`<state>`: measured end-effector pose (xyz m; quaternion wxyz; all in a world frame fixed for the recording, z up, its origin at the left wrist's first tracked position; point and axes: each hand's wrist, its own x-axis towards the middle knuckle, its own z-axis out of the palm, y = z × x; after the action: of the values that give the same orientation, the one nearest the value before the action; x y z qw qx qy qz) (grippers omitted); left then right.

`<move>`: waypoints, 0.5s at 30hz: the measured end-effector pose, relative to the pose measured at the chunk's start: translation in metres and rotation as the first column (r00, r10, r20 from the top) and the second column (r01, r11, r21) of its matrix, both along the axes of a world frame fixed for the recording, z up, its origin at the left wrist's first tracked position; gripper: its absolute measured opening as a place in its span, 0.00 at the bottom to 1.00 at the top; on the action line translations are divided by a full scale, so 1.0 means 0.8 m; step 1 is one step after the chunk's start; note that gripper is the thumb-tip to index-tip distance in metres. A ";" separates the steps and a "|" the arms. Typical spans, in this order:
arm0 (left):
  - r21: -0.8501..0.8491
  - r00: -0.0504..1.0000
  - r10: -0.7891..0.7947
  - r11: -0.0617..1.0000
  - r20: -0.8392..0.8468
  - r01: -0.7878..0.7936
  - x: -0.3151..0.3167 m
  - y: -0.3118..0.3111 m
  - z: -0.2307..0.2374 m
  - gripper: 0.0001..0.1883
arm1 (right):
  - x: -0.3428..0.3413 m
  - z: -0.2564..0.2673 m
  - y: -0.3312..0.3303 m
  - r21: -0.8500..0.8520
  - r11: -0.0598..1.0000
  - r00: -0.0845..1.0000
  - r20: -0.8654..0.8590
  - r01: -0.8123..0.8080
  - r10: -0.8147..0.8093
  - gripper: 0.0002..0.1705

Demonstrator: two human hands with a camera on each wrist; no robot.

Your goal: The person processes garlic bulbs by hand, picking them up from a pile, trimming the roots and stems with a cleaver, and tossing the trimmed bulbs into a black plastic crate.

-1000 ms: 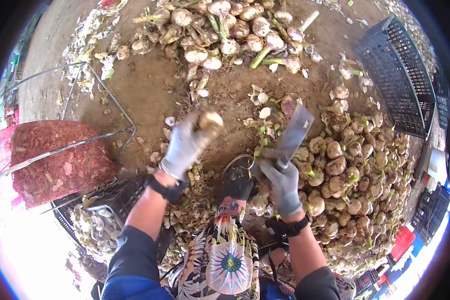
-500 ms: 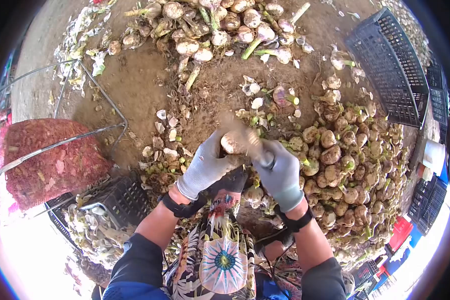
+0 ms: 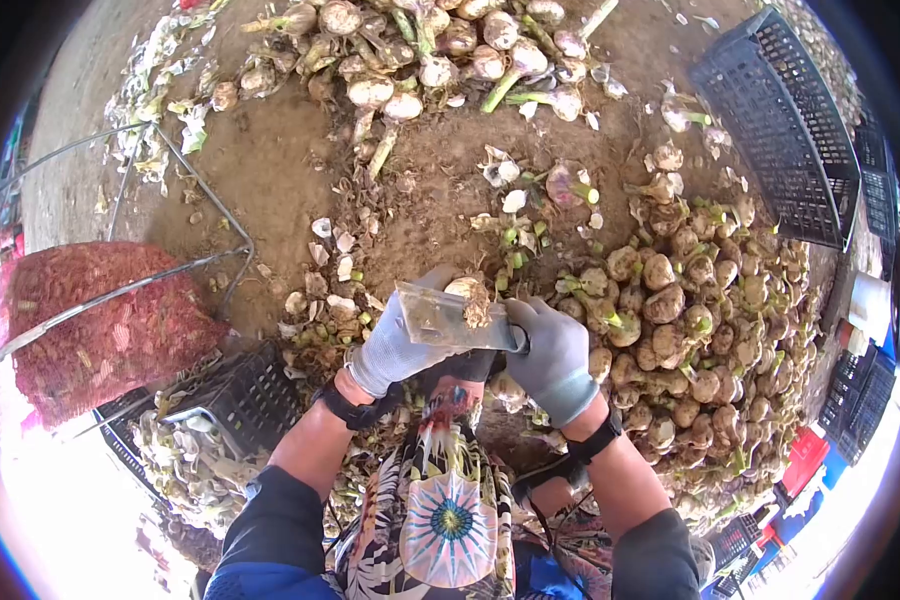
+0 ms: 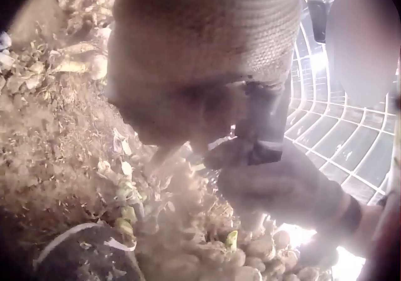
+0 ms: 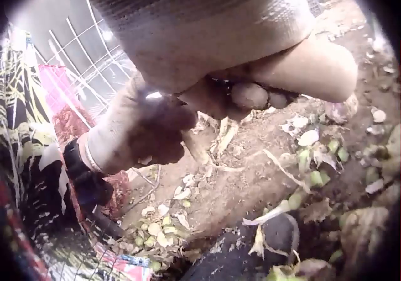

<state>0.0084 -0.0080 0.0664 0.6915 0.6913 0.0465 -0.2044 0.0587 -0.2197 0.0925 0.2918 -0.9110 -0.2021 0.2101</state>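
In the head view the gloved left hand (image 3: pixel 400 345) grips a garlic bulb (image 3: pixel 463 288), partly hidden behind a broad knife blade (image 3: pixel 435 318). The gloved right hand (image 3: pixel 552 360) has its fingers curled round the knife's handle, and the blade points left across the bulb and the left hand's fingers. Dry roots (image 3: pixel 477 308) show at the bulb's side, above the blade. In the left wrist view the right hand (image 4: pixel 282 184) is beside the dark blade (image 4: pixel 266 124). The right wrist view shows the left hand (image 5: pixel 141 130) close by, with peel strips hanging below.
A large heap of bulbs (image 3: pixel 705 345) lies at the right, another pile (image 3: pixel 440 65) at the top. A black crate (image 3: pixel 780 125) stands upper right. At the left are a red mesh bag (image 3: pixel 110 325), a metal frame (image 3: pixel 210 195) and a crate of peelings (image 3: pixel 245 400). One shoe is below the hands.
Over the last second the left hand has brought the bulb in to the right hand. The knife has swung from pointing up to lying leftward across the bulb, and the hands are close together.
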 end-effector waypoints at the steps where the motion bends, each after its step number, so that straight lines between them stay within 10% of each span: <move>1: 0.006 0.999 0.010 1.000 -0.033 -0.009 -0.002 0.000 0.003 0.42 | -0.004 -0.003 0.001 0.045 0.999 0.999 -0.026 0.022 -0.021 0.12; 5: -0.363 0.933 0.198 0.881 -0.300 -0.304 -0.014 -0.007 0.005 0.41 | -0.009 -0.004 0.004 0.113 0.991 0.993 -0.107 0.069 -0.057 0.13; 7: 0.024 0.990 0.140 0.990 -0.011 -0.139 -0.009 -0.005 0.014 0.25 | -0.012 -0.005 0.006 0.131 0.987 0.986 -0.147 0.092 -0.072 0.13; 15: 0.221 0.994 0.107 0.969 0.016 -0.108 -0.014 -0.005 0.036 0.26 | -0.019 -0.023 0.003 0.003 0.991 0.951 -0.283 0.132 -0.126 0.14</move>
<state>-0.0024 -0.0120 0.0952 0.6203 0.7609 0.1051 -0.1589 0.0431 -0.2172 0.0740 0.3406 -0.8798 -0.1008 0.3159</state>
